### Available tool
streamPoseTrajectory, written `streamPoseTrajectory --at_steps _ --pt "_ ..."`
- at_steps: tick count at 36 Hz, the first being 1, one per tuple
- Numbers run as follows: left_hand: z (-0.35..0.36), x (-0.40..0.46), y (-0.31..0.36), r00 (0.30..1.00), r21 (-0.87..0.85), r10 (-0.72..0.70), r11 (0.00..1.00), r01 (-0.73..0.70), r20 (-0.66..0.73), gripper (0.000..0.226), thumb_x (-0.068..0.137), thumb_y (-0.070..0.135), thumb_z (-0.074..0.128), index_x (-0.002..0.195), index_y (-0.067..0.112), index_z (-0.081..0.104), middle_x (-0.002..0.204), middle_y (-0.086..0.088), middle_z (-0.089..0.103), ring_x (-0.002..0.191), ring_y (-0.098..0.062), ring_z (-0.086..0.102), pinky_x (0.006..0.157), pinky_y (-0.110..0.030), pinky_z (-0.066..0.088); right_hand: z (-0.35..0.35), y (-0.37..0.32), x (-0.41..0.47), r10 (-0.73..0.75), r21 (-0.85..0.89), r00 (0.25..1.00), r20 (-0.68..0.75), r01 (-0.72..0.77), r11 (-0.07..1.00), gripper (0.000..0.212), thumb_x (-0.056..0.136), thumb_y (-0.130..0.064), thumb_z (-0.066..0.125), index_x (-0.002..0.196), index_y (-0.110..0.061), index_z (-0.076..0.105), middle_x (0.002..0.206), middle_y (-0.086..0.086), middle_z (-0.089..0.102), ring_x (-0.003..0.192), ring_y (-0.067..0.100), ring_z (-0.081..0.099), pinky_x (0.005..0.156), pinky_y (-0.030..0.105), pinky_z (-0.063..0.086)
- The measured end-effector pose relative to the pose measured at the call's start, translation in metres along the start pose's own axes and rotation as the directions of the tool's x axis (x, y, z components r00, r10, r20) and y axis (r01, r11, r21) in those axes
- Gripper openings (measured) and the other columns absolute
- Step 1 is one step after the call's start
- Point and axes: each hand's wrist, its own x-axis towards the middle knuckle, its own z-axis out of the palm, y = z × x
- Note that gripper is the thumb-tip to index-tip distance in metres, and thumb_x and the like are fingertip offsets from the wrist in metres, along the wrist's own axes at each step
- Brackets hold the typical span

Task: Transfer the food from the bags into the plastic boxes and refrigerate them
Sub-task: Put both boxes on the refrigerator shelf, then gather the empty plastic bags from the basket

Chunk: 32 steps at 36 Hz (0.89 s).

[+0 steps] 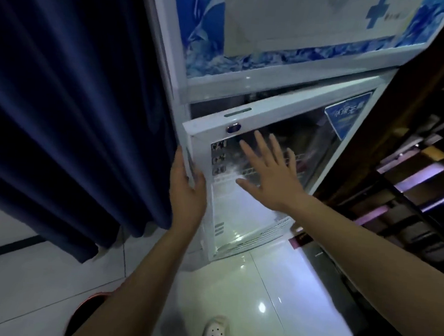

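A white display fridge [286, 83] with blue ice graphics stands ahead. Its lower glass door [278, 119] is slightly ajar, the left edge standing out from the cabinet. My left hand [185, 191] lies against that left edge, fingers straight along the frame. My right hand [270, 168] is spread flat, fingers apart, on or just in front of the glass pane. Wire shelves and dim shapes show behind the glass. No bags or plastic boxes are in view.
A dark blue curtain [71, 106] hangs close on the left. Dark shelving [410, 179] stands to the right of the fridge. The floor is glossy white tile [259, 300]. A red round object [87, 313] sits low left, and a foot in a white shoe [214, 331] shows at the bottom.
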Motion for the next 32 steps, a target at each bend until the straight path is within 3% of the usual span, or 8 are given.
streamPoseTrajectory --at_steps 3,6,10,14,18,22,27,32 --pt "0.007 -0.001 -0.011 0.979 0.219 0.128 0.962 -0.161 0.158 0.085 0.091 0.008 0.058 0.160 0.018 0.009 0.168 -0.008 0.007 0.155 -0.020 0.009 0.126 -0.040 0.013 0.008 0.017 0.023 0.075 -0.026 0.997 0.025 -0.074 0.997 0.083 0.092 -0.074 0.034 0.154 -0.046 -0.013 0.165 -0.009 -0.023 0.152 0.026 -0.020 0.118 0.064 -0.002" --pt "0.015 0.004 -0.025 0.933 0.439 0.080 0.866 -0.240 0.352 0.102 0.085 0.016 0.068 0.153 0.024 -0.007 0.168 -0.009 -0.005 0.155 -0.029 -0.004 0.125 -0.045 0.005 0.012 0.032 0.043 0.129 -0.056 0.990 0.059 -0.126 0.991 0.084 0.091 -0.074 0.034 0.155 -0.045 -0.012 0.166 -0.007 -0.020 0.153 0.027 -0.018 0.118 0.064 -0.001" --pt "0.019 0.015 -0.040 0.914 0.619 -0.089 0.761 -0.194 0.396 0.109 0.083 0.025 0.067 0.155 0.026 -0.015 0.166 -0.002 -0.020 0.154 -0.027 -0.015 0.124 -0.048 0.004 0.014 0.048 0.058 0.162 -0.096 0.980 0.118 -0.152 0.984 0.086 0.091 -0.077 0.029 0.153 -0.044 -0.020 0.163 -0.005 -0.029 0.151 0.030 -0.021 0.117 0.063 -0.002" --pt "0.022 0.015 -0.049 0.917 0.665 -0.125 0.726 -0.176 0.380 0.108 0.083 0.029 0.067 0.158 0.028 -0.011 0.161 0.006 -0.031 0.153 -0.024 -0.018 0.124 -0.050 0.003 0.018 0.059 0.057 0.119 -0.094 0.987 0.106 -0.109 0.990 0.085 0.092 -0.075 0.031 0.153 -0.043 -0.019 0.163 -0.004 -0.030 0.151 0.028 -0.022 0.119 0.062 -0.001" --pt "0.020 0.016 -0.053 0.917 0.662 -0.113 0.726 -0.187 0.383 0.103 0.085 0.027 0.068 0.159 0.036 -0.004 0.161 0.009 -0.030 0.153 -0.025 -0.017 0.122 -0.050 0.006 0.026 0.066 0.051 0.079 -0.046 0.987 0.142 -0.073 0.996 0.084 0.092 -0.073 0.035 0.155 -0.045 -0.014 0.164 -0.006 -0.026 0.152 0.027 -0.021 0.120 0.061 0.000" --pt "0.010 0.005 -0.040 0.901 0.602 -0.062 0.764 -0.235 0.430 0.086 0.090 0.016 0.065 0.159 0.026 0.015 0.168 -0.004 -0.004 0.155 -0.028 -0.008 0.124 -0.051 0.009 0.036 0.061 0.030 0.002 0.126 0.976 0.217 -0.030 0.992 0.078 0.095 -0.068 0.038 0.156 -0.046 -0.004 0.166 -0.008 -0.020 0.152 0.022 -0.022 0.120 0.061 0.000" --pt "-0.011 -0.065 -0.024 0.955 0.638 -0.197 0.770 0.010 0.223 0.076 0.090 0.027 0.061 0.156 0.032 0.024 0.167 -0.002 0.006 0.154 -0.028 0.002 0.123 -0.044 0.009 0.063 0.043 -0.015 -0.141 0.365 0.946 0.293 0.025 0.931 0.070 0.096 -0.060 0.046 0.157 -0.042 0.017 0.168 -0.009 -0.005 0.153 0.017 -0.015 0.121 0.055 0.001" --pt "-0.023 -0.162 -0.022 0.900 0.734 -0.422 0.575 0.361 -0.112 0.083 0.086 0.023 0.074 0.156 0.021 0.029 0.166 -0.007 0.017 0.154 -0.033 0.009 0.124 -0.049 0.013 0.088 0.017 -0.061 -0.331 0.416 0.802 0.497 0.115 0.902 0.070 0.092 -0.072 0.038 0.154 -0.050 0.016 0.167 -0.014 -0.005 0.152 0.014 -0.018 0.121 0.052 -0.003"
